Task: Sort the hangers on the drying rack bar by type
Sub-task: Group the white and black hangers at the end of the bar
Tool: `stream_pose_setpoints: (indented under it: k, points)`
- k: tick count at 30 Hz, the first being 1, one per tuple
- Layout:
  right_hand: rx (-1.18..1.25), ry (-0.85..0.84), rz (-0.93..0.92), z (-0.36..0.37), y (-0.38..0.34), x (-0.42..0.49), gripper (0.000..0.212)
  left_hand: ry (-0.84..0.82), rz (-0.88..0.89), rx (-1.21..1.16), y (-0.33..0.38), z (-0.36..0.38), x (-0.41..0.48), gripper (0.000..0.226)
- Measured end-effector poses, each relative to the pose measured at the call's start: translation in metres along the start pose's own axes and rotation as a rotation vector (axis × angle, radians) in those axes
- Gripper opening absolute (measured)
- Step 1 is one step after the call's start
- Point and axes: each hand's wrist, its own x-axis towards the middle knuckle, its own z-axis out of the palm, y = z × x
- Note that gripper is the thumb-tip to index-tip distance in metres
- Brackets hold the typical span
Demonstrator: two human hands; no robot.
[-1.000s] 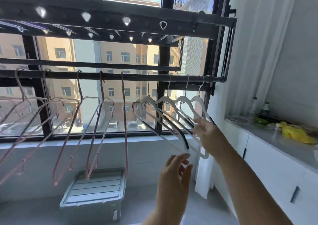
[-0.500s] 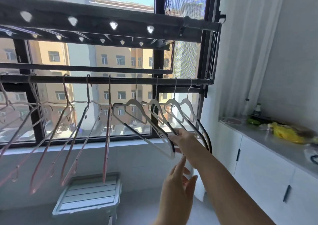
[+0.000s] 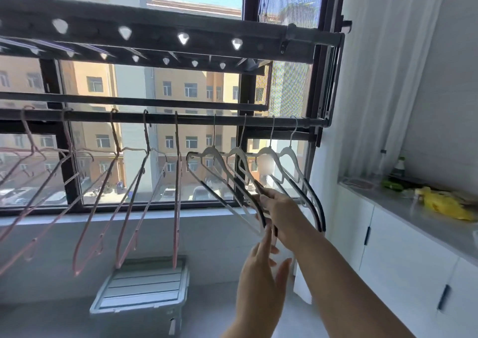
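The drying rack bar (image 3: pixel 181 119) is spanning the window, carrying the pink hangers (image 3: pixel 144 182) along its left and middle stretch and four white hangers (image 3: pixel 269 156) with black-sleeved arms grouped at its right end. The right hand (image 3: pixel 278 208) is reaching up from the lower right, curling its fingers round the black lower arm of a middle white hanger. Below it the left hand (image 3: pixel 258 280) is hovering, fingers straight and loosely spread, gripping nothing, fingertips just beside the hangers' lower ends.
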Motion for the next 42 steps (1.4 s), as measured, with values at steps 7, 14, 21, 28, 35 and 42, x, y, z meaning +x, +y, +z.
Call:
stream_pose_setpoints:
  k: [7, 14, 21, 28, 35, 42]
  points:
    - [0.029, 0.055, -0.045, -0.010, -0.002, -0.006, 0.030, -0.006, -0.013, 0.017, -0.004, 0.005, -0.001, 0.067]
    - [-0.066, 0.124, -0.102, -0.012, -0.003, -0.005, 0.034, -0.065, 0.005, 0.018, -0.004, 0.013, -0.002, 0.061]
    - [-0.140, 0.103, -0.108, -0.015, -0.004, -0.008, 0.036, -0.059, 0.052, 0.032, -0.003, 0.015, 0.002, 0.057]
    - [-0.676, 0.337, -0.470, -0.043, -0.027, -0.018, 0.031, -0.063, 0.026, 0.028, -0.005, 0.014, 0.006, 0.063]
    - [-0.579, 0.356, -0.103, -0.091, -0.015, -0.001, 0.037, -0.108, 0.014, 0.086, -0.004, 0.012, 0.005, 0.051]
    - [-0.350, 0.277, -0.064, -0.082, 0.003, 0.005, 0.035, -0.117, -0.023, 0.052, -0.002, 0.010, 0.002, 0.080]
